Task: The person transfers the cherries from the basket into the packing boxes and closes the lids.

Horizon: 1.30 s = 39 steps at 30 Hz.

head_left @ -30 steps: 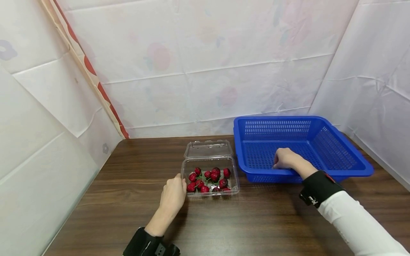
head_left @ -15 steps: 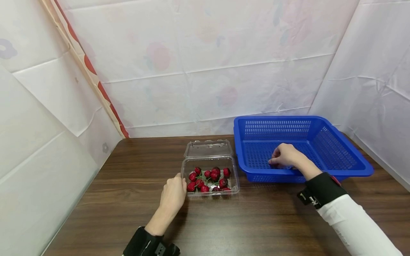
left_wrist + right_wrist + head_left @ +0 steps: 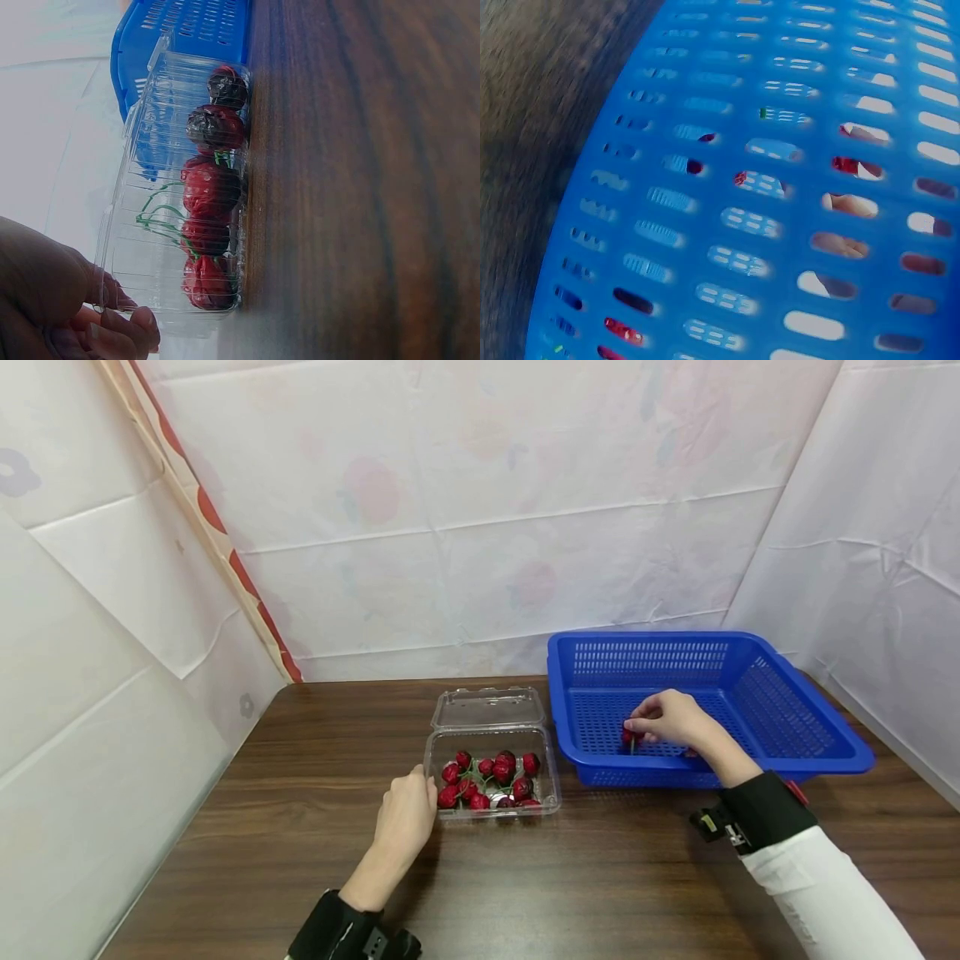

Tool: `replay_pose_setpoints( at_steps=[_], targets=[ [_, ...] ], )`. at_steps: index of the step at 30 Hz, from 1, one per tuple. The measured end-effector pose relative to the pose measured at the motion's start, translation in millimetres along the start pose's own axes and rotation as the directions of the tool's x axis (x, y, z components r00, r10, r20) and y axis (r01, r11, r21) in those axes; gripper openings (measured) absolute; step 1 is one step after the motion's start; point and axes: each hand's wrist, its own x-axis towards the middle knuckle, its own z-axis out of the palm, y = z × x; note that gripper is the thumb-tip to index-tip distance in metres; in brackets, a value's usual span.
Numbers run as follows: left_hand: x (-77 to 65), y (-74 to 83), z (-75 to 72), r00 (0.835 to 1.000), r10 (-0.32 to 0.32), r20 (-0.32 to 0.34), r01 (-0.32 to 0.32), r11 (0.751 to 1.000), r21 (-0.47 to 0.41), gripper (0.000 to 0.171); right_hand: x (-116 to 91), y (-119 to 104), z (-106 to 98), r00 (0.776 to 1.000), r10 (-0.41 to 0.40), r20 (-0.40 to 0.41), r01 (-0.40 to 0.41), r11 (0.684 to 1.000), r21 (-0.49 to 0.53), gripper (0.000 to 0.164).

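My left hand (image 3: pixel 407 814) grips the left edge of an open clear plastic clamshell box (image 3: pixel 491 742). In the left wrist view, thumb and fingers pinch its rim. Red cherries (image 3: pixel 504 768) with green stems lie inside it. My right hand (image 3: pixel 671 720) is over the inside of a blue plastic basket (image 3: pixel 708 763), pinching a cherry (image 3: pixel 628 737) between thumb and fingertips, its stem hanging down. Beneath that wrist, a bit of dark red shows behind the basket's front rim. The right wrist view is filled by the slotted basket wall (image 3: pixel 705 217), with red pieces and fingers glimpsed through the slots.
The box's lid (image 3: pixel 491 710) is folded back toward the rear. Box and basket stand side by side on a brown wooden table (image 3: pixel 525 885). White patterned sheets (image 3: pixel 480 527) hang behind and on both sides.
The right hand has risen from low behind the basket's front rim and shifted slightly left, and a cherry now shows in its fingertips. The left hand and the box have kept their place.
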Motion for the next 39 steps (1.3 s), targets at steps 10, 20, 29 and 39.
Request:
replay_pose_setpoints(
  at_steps=[10,20,29,39],
  targets=[
    [-0.2,0.0,-0.1,1.0,-0.001,0.002,0.001,1.0,0.003,0.023,-8,-11,1,0.996,-0.042,-0.083,0.049,0.996,0.078,0.032],
    [0.1,-0.3,0.5,1.0,-0.001,0.014,0.002,1.0,-0.002,0.026,-19,-31,5,0.97,-0.131,-0.205,0.147,0.987,0.063,0.025],
    [-0.1,-0.1,-0.2,1.0,0.0,0.013,0.0,1.0,0.003,0.024,-28,-47,7,0.931,-0.201,-0.306,0.213,0.977,0.006,0.023],
    [0.1,0.0,-0.1,1.0,-0.004,0.021,0.004,1.0,-0.001,0.026,-37,-66,9,0.89,-0.252,-0.381,0.274,0.962,0.003,0.023]
  ],
)
